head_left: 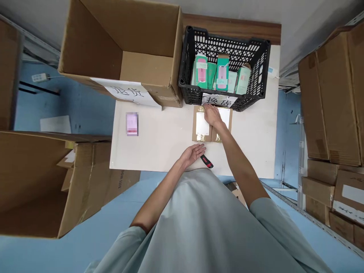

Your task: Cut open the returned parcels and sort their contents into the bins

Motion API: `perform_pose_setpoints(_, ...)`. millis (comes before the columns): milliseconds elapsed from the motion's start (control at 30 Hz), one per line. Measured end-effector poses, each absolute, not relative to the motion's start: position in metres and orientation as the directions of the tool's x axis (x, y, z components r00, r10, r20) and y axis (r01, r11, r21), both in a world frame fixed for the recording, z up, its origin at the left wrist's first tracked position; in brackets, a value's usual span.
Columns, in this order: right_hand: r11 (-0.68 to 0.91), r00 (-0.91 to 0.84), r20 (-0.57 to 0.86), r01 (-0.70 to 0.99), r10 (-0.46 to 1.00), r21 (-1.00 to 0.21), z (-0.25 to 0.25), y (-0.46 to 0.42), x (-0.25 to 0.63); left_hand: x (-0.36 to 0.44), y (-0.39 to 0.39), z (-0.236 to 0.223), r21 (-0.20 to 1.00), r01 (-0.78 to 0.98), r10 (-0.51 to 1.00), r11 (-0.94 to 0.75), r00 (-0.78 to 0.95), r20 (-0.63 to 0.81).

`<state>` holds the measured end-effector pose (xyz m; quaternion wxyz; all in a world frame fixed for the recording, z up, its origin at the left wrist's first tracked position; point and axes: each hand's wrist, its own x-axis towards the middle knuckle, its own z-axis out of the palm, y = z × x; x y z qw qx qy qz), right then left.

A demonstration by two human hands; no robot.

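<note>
My right hand [212, 115] reaches over a small brown cardboard box [202, 138] with white labels and shiny tape strips. Its fingers bend together at the box's far edge, and the fingertips are partly hidden. A seam runs down between the two labelled sections; whether this is one box or two side by side, I cannot tell. Nearer my body, my left hand [193, 154] lies palm up with its fingers stretched out, holding nothing. Just beside those fingertips is a black and red box cutter [207, 161] on the white table [159, 151].
Behind the box stands a black plastic crate [224, 41] holding several green and pink product boxes [222, 72]. A big open carton [148, 62] is on its left. A blurred pink item [132, 124] lies at the table's left. Cartons [330, 98] line the right shelf; another open carton [85, 182] stands lower left.
</note>
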<state>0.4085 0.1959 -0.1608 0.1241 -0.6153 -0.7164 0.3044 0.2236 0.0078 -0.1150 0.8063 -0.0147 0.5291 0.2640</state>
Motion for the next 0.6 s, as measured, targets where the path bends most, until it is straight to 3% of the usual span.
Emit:
perform_pose_setpoints(300, 0.132, -0.255, -0.15, 0.822, 0.955, -0.553, -0.141, 0.167, 0.379, 0.2, -0.007, -0.105, 0.237, -0.51, 0.394, 0.827, 0.225, -0.891)
perform_pose_setpoints(433, 0.149, -0.238, -0.075, 0.794, 0.968, -0.589, -0.12, 0.143, 0.37, 0.153, -0.02, -0.102, 0.345, -0.463, 0.444, 0.817, 0.122, -0.888)
perform_pose_setpoints(600, 0.085, -0.186, -0.085, 0.748, 0.979, -0.658, -0.106, 0.087, 0.356, 0.082, -0.035, -0.103, 0.513, -0.268, 0.524, 0.815, -0.036, -0.851)
